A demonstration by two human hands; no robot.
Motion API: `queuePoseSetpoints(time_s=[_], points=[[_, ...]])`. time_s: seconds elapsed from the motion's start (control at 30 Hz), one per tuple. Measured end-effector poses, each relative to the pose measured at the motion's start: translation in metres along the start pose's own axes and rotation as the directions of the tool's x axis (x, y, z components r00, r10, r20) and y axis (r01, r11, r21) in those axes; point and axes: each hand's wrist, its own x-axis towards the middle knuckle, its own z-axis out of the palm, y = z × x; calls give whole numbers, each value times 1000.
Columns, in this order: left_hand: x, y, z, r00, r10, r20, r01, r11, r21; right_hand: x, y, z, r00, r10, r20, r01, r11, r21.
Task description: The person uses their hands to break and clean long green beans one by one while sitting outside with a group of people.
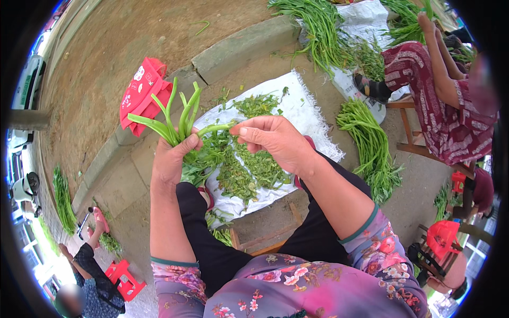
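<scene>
My left hand (pixel 172 158) is closed round a small bunch of thick leafy green stalks (pixel 183 119). Their pale cut ends fan upward, and the leaves hang below the fist. One stalk bends to the right, where my right hand (pixel 265 139) pinches its end between thumb and forefinger. Beneath both hands a white woven sheet (pixel 275 85) lies on the ground between my feet. Torn green leaves (pixel 238 172) are heaped and scattered over it.
A red printed bag (pixel 144 87) rests by the concrete kerb (pixel 244 47). To my right lies a long bundle of green stalks (pixel 368 140), near a seated person in patterned red clothes (pixel 424 100). More greens (pixel 318 26) lie beyond. At lower left, another person sits near a red stool (pixel 124 280).
</scene>
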Motion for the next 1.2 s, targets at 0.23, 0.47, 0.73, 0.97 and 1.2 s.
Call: queuePoseSetpoints(time_s=[0.23,0.47,0.73,0.97,1.2], points=[[0,-1,-1,999,-34,13,33,998,59,2,3,-1,996,90,27,-93,978,186],[-1,-2,1,998,-61,25,59,996,59,3,5,0,988,136,69,-148,963,227],[-2,-1,3,997,-51,61,43,993,112,2,8,2,994,93,55,-103,970,219],[-5,2,6,997,-60,40,55,991,122,0,10,8,997,61,51,-72,961,268],[-6,5,7,995,-56,85,45,992,121,0,12,8,1000,-6,-18,6,1000,17]])
